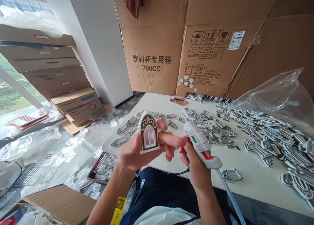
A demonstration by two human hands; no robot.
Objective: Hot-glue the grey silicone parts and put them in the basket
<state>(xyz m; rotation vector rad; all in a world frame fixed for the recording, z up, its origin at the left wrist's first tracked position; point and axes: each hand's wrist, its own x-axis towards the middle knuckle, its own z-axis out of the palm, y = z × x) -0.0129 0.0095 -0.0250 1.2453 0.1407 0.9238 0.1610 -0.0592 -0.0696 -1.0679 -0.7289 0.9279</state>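
The left hand [133,151] pinches an arched window piece [148,132] upright above the table [255,182], gripping it by its edges. The piece has a brown rim, white scrollwork and pale pink panes. The right hand [193,161] is clamped around a white glue gun [198,141], whose nozzle points near the left hand.
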